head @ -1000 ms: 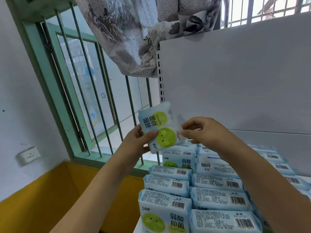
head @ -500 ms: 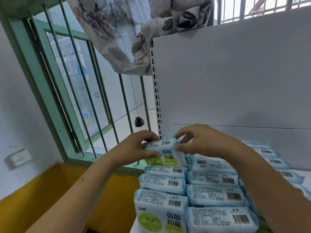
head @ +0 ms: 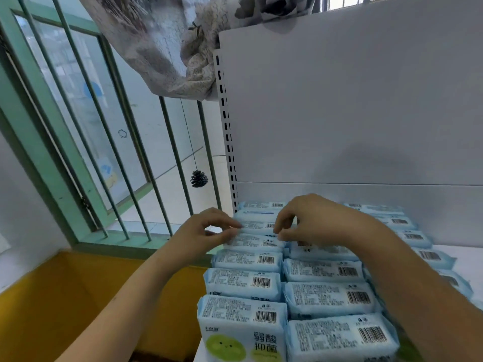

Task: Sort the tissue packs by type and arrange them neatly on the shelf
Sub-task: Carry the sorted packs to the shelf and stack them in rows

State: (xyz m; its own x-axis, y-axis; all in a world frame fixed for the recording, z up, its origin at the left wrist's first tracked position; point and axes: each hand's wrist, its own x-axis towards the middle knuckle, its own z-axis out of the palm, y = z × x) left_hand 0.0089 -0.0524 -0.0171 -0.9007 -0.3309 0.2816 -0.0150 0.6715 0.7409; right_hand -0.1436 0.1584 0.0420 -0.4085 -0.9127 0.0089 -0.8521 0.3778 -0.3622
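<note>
At nine o'clock a green barred window point(head: 86, 142) is being seen, with a pine cone point(head: 199, 178) being hung on a thread before it. Toward six o'clock, the left hand point(head: 201, 235) is being held at the left end of a pale blue tissue pack point(head: 254, 241); its grip is being kept narrow, thumb and forefinger being pinched at that end. At the pack's right end the right hand point(head: 311, 223) is being held likewise, fingertips being curled down onto the wrapper. The pack is being seated upright in the left column, behind the others, on the white shelf point(head: 465, 257). Further right, toward three o'clock, more columns of standing packs are being partly hidden by the right forearm. The task is being judged well advanced: several tidy rows of one type are being shown, barcodes facing up. Whether other types are being left to sort cannot be told.
</note>
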